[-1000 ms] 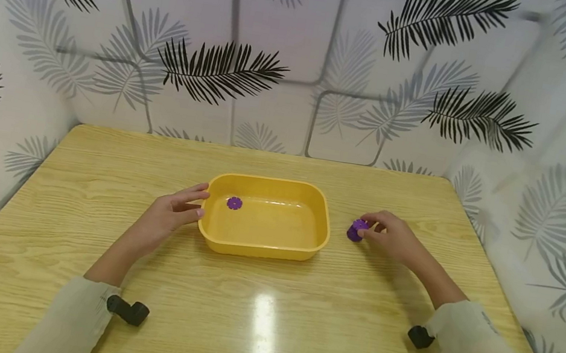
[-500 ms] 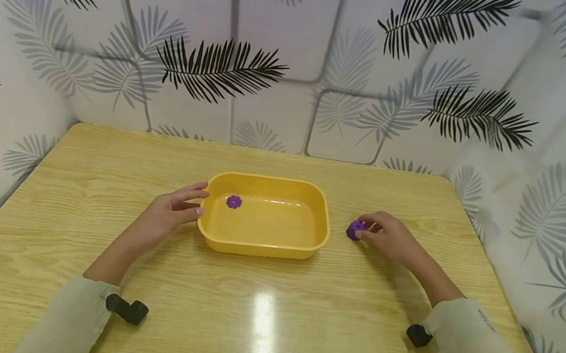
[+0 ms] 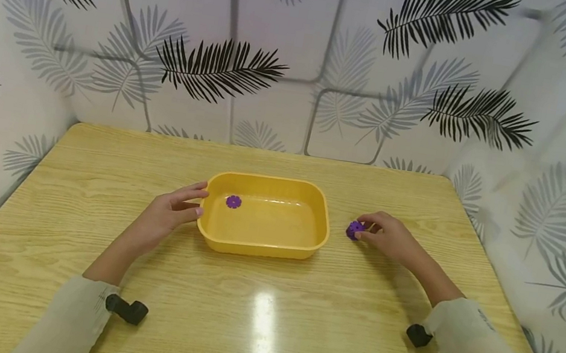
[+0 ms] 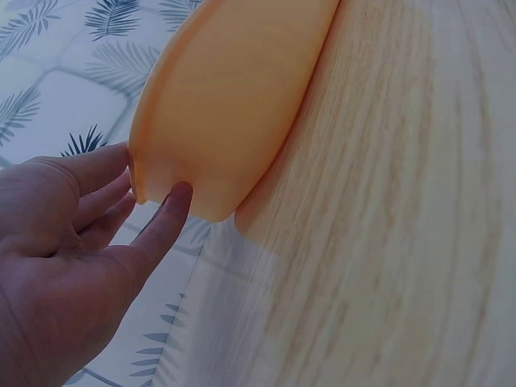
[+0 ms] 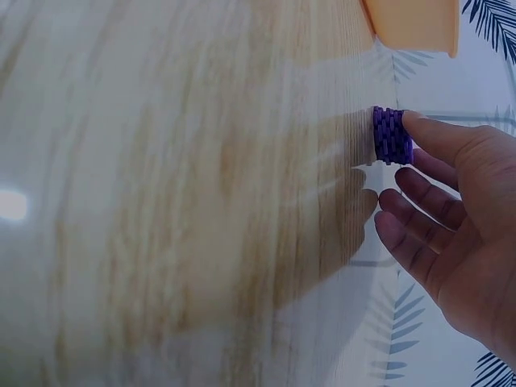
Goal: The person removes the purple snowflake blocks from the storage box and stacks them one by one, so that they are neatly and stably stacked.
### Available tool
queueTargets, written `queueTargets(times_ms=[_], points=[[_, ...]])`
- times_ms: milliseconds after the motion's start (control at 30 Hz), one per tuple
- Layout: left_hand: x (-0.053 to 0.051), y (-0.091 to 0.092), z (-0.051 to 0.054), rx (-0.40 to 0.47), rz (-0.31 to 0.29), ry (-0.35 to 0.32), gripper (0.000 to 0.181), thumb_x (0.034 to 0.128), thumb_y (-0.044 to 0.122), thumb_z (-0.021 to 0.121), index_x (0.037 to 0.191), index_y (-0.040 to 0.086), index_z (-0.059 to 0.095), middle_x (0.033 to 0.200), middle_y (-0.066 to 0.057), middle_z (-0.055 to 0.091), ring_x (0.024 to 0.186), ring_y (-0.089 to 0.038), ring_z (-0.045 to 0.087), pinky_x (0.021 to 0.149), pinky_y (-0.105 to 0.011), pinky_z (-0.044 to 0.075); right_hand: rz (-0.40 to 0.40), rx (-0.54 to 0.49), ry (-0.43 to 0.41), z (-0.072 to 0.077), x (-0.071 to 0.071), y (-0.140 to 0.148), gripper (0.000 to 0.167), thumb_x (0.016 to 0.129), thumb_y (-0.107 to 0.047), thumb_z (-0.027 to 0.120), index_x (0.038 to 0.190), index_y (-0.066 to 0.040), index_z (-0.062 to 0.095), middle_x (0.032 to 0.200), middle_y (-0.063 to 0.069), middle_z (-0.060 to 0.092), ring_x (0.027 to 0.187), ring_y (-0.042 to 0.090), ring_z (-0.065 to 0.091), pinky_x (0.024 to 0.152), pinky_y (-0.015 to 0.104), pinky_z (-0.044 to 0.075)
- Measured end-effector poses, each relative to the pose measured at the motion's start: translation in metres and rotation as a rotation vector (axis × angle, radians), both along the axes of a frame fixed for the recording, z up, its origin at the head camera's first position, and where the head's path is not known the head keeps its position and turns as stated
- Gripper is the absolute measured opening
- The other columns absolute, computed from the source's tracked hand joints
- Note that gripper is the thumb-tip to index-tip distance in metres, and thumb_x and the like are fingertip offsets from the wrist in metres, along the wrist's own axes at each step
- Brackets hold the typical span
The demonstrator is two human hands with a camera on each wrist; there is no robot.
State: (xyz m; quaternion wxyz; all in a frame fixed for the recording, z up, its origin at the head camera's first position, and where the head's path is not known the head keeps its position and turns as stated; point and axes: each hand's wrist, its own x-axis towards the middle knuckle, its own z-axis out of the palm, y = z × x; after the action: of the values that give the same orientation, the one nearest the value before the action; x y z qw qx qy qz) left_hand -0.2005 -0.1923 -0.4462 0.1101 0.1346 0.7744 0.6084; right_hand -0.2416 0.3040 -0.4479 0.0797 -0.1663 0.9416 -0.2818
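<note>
In the head view a yellow plastic tray (image 3: 261, 250) stands on the table, with one purple flower-shaped disc (image 3: 233, 201) lying inside near its left end. My left hand (image 3: 167, 214) touches that left end, fingers at the rim. The left wrist view has the thumb (image 4: 171, 218) against the tray's outer wall (image 4: 234, 89). To the right of the tray, my right hand (image 3: 389, 236) pinches the top of a short stack of purple flower-shaped discs (image 3: 354, 230) between thumb and index finger. Seen from the right wrist, the stack (image 5: 390, 137) stands upright on the table; the other fingers are spread apart from it.
The wood-grain table (image 3: 218, 313) reaches back to a leaf-patterned backdrop (image 3: 283, 30), which also rises at both sides. A bright light reflection lies on the tabletop in front of the tray. Black wrist mounts (image 3: 127, 309) sit at both sleeve cuffs.
The upper purple disc or discs in my right hand have come down and slightly left, lining up with the stack. My left hand and the tray have stayed put.
</note>
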Motion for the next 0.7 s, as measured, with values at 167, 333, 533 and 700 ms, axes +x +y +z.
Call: queueTargets(times_ms=[167, 333, 533, 700], points=[[0.0001, 0.0000, -0.0008, 0.000, 0.003, -0.001, 0.057, 0.1003, 0.029, 0.064, 0.149, 0.003, 0.048, 0.166, 0.004, 0.029, 0.139, -0.034, 0.046, 0.095, -0.013, 0.050, 0.002, -0.005, -0.001, 0.0010, 0.0013, 0.0000, 0.042, 0.099, -0.025, 0.067, 0.133, -0.002, 0.062, 0.119, 0.016, 0.064, 0.104, 0.027, 0.061, 0.083, 0.040, 0.054], [0.0006, 0.0002, -0.0006, 0.005, 0.004, -0.002, 0.056, 0.1006, 0.027, 0.064, 0.148, 0.003, 0.048, 0.166, 0.003, 0.029, 0.139, -0.035, 0.046, 0.095, -0.013, 0.050, 0.004, -0.006, -0.004, 0.0019, 0.0023, -0.0001, 0.042, 0.099, -0.025, 0.067, 0.133, -0.001, 0.061, 0.119, 0.017, 0.064, 0.103, 0.027, 0.061, 0.083, 0.040, 0.054], [0.0000, 0.0001, -0.0012, 0.001, 0.003, 0.005, 0.056, 0.1006, 0.027, 0.064, 0.148, 0.002, 0.048, 0.166, 0.003, 0.029, 0.138, -0.036, 0.046, 0.095, -0.013, 0.050, 0.003, -0.004, -0.005, 0.0023, 0.0027, -0.0004, 0.041, 0.099, -0.023, 0.066, 0.133, -0.001, 0.061, 0.118, 0.017, 0.064, 0.103, 0.027, 0.061, 0.084, 0.041, 0.054], [-0.0001, 0.0005, -0.0011, -0.001, 0.003, 0.002, 0.055, 0.1007, 0.026, 0.064, 0.148, 0.003, 0.048, 0.166, 0.003, 0.029, 0.138, -0.036, 0.047, 0.095, -0.013, 0.050, -0.004, -0.011, -0.004, 0.0022, 0.0030, 0.0003, 0.042, 0.100, -0.024, 0.065, 0.135, 0.000, 0.060, 0.118, 0.017, 0.063, 0.104, 0.028, 0.061, 0.086, 0.043, 0.054]])
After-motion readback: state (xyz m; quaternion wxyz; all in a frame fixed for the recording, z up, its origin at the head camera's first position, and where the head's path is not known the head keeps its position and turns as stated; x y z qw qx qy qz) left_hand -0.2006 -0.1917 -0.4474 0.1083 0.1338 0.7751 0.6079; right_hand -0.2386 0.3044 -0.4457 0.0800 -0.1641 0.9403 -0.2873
